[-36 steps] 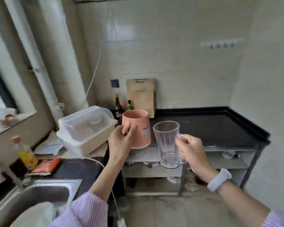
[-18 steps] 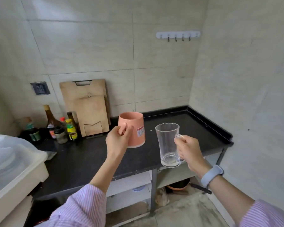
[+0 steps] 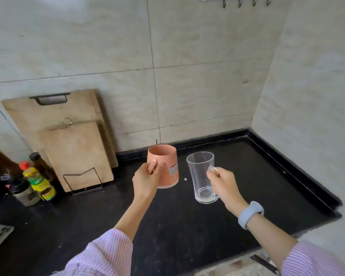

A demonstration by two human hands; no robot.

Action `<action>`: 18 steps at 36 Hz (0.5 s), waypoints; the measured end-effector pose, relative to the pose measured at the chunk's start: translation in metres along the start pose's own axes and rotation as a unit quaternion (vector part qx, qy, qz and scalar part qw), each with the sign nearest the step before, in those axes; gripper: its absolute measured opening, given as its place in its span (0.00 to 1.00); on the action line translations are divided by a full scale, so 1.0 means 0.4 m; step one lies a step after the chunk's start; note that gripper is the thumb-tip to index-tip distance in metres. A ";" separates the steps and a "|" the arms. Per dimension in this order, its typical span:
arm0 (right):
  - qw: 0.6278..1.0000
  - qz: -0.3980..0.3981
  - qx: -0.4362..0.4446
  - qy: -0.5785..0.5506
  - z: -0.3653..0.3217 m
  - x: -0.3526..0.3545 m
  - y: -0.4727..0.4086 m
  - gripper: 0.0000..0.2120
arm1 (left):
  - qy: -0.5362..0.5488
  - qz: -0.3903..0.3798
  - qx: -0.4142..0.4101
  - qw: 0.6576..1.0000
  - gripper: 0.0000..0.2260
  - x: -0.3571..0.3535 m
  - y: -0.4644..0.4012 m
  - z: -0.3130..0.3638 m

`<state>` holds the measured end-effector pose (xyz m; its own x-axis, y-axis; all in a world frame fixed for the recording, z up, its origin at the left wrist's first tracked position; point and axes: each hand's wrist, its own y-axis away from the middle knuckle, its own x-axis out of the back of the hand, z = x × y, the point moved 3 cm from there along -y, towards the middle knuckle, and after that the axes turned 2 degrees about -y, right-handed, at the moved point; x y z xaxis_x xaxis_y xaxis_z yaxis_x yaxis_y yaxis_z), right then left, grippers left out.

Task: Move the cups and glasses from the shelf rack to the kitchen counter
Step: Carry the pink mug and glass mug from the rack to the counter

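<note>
My left hand (image 3: 146,179) grips the handle of a salmon-pink mug (image 3: 164,166), upright, with a sticker on its side. My right hand (image 3: 223,183) holds a clear glass mug (image 3: 202,179) by its handle, also upright. Both are side by side over the middle of the black kitchen counter (image 3: 247,176), low above it; I cannot tell whether either base touches the surface. The shelf rack is out of view.
Two wooden cutting boards (image 3: 68,140) lean on the tiled wall at the back left in a wire stand. Several sauce bottles (image 3: 36,178) cluster at the left edge. A raised black lip borders the counter at the back and right. Wall hooks (image 3: 245,1) hang above.
The view has swung from the sink and dish container toward the black counter and come closer. Both hands have carried the pink mug and the glass mug down over the counter.
</note>
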<state>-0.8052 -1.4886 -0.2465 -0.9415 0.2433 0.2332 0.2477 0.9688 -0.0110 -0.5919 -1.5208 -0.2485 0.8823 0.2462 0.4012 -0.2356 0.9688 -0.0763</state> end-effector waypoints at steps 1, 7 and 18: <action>1.000 -0.016 -0.004 0.012 0.016 -0.016 -0.051 0.18 | -0.005 0.003 0.013 1.000 0.09 -0.025 -0.038 -0.018; 0.993 -0.096 -0.022 0.070 0.117 -0.124 -0.309 0.15 | -0.037 0.026 0.079 0.996 0.09 -0.133 -0.232 -0.138; 0.990 -0.132 -0.042 0.030 0.286 -0.316 -0.579 0.18 | -0.053 0.074 0.140 0.986 0.11 -0.227 -0.465 -0.367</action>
<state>-0.7697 -1.7381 -0.3847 -0.9616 -0.0238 0.2736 0.0148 0.9903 0.1383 -0.5683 -1.7192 -0.4046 0.7861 0.3657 0.4984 -0.4750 0.8733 0.1084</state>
